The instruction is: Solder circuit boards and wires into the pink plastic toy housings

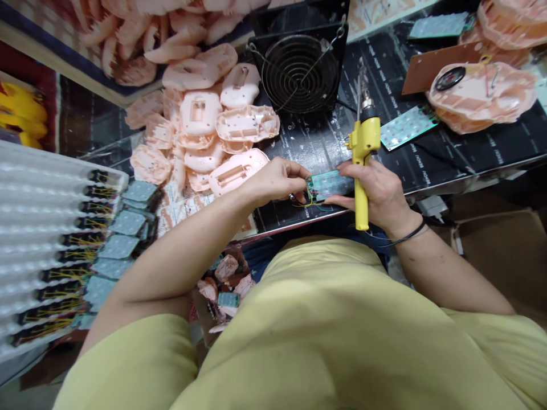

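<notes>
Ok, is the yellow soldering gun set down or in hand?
In hand: the right hand holds the yellow soldering gun, its metal tip pointing away from the body.

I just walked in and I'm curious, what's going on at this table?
A person is working on a green circuit board near the table's front edge. The left hand has its fingers at the end with thin wires. The right hand is at the other end and also holds a yellow tool, maybe a soldering gun, its tip pointing away. Pink plastic shells are heaped beside a black fan.
</notes>
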The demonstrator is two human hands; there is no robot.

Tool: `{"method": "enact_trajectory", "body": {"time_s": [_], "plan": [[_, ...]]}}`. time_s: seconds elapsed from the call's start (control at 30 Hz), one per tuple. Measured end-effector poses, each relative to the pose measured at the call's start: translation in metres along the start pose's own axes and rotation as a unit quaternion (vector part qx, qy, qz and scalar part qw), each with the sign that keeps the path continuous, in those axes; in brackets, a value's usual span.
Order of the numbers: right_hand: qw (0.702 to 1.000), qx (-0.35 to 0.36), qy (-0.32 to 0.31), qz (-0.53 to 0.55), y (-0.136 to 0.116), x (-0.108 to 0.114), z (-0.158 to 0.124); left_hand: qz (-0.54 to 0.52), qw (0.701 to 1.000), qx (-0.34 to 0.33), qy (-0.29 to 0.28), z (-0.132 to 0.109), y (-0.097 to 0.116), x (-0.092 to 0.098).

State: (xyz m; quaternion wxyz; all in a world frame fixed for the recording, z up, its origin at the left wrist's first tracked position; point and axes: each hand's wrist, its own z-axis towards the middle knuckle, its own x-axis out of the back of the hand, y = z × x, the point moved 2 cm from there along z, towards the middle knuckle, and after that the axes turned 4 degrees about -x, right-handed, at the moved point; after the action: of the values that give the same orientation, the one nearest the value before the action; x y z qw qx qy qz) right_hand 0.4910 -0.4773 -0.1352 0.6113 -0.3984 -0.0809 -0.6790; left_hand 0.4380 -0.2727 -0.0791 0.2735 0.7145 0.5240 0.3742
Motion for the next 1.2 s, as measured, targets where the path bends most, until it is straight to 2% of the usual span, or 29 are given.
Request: {"method": "enact_trajectory", "body": {"time_s": [0.63, 0.87, 1.2], "plan": [[1.0, -0.001, -0.006, -0.006, -0.0011, 0.0008, 0.0004, 0.001, 0.999, -0.028, 0.044, -0.0005, 0.0031, -0.0069], [1.0, -0.002, -0.017, -0.021, -0.0012, 0.0009, 0.0006, -0.015, 0.999, -0.04, 0.003, -0.0008, -0.0025, -0.003], [1.0, 0.0, -0.012, -0.018, -0.0015, 0.0008, 0.0006, -0.02, 0.999, -0.021, 0.014, -0.0012, 0.0016, -0.0042]]}}
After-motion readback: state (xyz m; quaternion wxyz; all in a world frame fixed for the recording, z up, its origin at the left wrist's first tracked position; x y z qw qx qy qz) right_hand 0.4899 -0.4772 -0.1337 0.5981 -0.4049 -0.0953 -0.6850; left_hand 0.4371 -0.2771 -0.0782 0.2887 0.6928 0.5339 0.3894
